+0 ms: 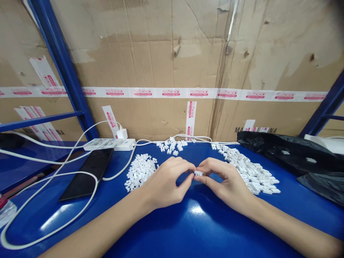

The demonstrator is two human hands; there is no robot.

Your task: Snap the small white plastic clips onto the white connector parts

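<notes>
The surface (166, 233) is shiny and blue, and big brown cardboard (150, 53) stands behind it. Small white bits make a left pile (140, 172), a back pile (170, 145) and a right pile (248, 170). One little white piece (198, 173) is up between the fingertips of the left hand (194, 172) and the right hand (199, 173). Both pinch it.

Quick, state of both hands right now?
Left hand: closed, fingertips pinching one end of a small white piece.
Right hand: closed, pinching that same piece.
</notes>
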